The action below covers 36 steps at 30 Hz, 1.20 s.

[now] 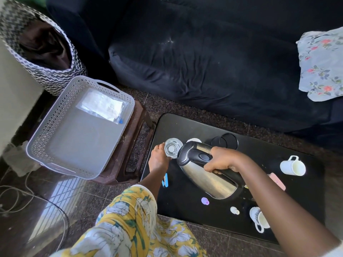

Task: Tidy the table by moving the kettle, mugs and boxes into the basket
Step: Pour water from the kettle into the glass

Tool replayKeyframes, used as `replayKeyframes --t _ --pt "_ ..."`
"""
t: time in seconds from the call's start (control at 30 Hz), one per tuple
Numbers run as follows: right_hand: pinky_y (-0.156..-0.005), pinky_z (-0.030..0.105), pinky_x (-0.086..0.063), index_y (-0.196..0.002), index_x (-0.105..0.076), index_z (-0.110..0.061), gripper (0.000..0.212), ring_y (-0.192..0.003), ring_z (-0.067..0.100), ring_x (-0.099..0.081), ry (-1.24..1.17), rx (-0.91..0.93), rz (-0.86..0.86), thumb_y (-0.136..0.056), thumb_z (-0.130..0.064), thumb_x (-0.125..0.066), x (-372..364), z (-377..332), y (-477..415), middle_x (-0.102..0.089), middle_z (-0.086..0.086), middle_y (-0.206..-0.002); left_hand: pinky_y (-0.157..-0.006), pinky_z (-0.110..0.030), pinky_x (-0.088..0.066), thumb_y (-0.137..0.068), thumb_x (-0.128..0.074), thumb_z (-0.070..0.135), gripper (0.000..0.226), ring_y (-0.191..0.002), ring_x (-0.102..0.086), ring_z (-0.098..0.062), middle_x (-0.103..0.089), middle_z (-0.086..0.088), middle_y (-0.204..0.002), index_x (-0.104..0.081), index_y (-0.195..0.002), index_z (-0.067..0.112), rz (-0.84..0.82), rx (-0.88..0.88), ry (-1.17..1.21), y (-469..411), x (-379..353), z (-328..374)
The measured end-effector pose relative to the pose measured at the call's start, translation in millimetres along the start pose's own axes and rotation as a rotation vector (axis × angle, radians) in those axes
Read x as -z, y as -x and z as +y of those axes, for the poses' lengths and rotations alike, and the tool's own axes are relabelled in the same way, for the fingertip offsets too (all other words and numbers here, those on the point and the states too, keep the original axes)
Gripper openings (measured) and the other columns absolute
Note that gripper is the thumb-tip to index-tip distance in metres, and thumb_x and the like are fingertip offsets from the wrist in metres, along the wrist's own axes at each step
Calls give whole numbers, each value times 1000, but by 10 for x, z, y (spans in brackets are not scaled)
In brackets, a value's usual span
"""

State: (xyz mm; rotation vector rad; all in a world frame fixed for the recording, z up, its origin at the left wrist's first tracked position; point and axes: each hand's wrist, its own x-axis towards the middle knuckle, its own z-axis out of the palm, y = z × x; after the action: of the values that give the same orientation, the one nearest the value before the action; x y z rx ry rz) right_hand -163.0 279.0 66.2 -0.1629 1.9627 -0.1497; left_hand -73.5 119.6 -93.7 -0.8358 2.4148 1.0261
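My right hand (222, 162) wrapped round tilted steel kettle (209, 180), black handle, left hand (159, 158) gripping round clear glass (173, 147), glossy table (185, 127) left edge

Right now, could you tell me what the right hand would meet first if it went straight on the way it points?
Most likely the glass held by the left hand: the right hand grips the tilted kettle, whose spout end faces it. The kettle may sit above the rim; depth is unclear.
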Motion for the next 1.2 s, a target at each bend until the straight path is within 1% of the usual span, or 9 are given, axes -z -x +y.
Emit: replayKeyframes --t 0.07,0.33,0.5,0.67,0.97,1.2 --pt "-58 28 -38 -61 -52 -12 8 -50 19 -50 -3 1 0 -61 -16 -58 4 1 -6 -56 0 -50 -98 -38 -42 -82 -68 16 57 -123 -47 -26 -49 -8 -134 -44 -134 14 -4 1 -30 -2 9 16" --pt "-59 29 -38 -63 -54 -11 7 -52 22 -49 -6 7 -9 -60 -16 -58 -1 -5 -2 -56 2 -51 -92 -40 -45 -79 -71 16 50 -117 -49 -28 -51 -9 -127 -48 -124 14 -11 34 -58 -12 24 56" --pt "-58 28 -38 -61 -53 -10 7 -50 19 -50 -13 3 -11 -60 -15 -58 -5 11 0 -56 0 -49 -91 -41 -44 -80 -70 15 52 -117 -48 -29 -50 -10 -127 -45 -126 15 -27 52 -53 -7 18 62" --pt "-58 29 -37 -57 -53 -11 8 -49 21 -49 -4 6 -5 -57 -16 -58 -5 11 -4 -56 1 -48 -92 -40 -44 -78 -72 15 50 -117 -47 -29 -51 -9 -126 -46 -121 15 -26 61 -64 -19 22 73" --pt "-57 28 -38 -54 -51 -12 9 -46 20 -49 7 3 0 -56 -18 -57 12 4 2 -57 0 -46 -91 -41 -45 -78 -72 14 48 -116 -48 -29 -52 -10 -125 -47 -119 12 -27 54 -75 -29 28 80" --pt "-58 28 -38 -57 -51 -12 8 -48 20 -50 0 7 3 -56 -17 -58 7 -19 -13 -57 0 -47 -91 -42 -45 -78 -72 14 49 -116 -49 -29 -51 -10 -125 -47 -119 12 -35 58 -74 -33 48 97"
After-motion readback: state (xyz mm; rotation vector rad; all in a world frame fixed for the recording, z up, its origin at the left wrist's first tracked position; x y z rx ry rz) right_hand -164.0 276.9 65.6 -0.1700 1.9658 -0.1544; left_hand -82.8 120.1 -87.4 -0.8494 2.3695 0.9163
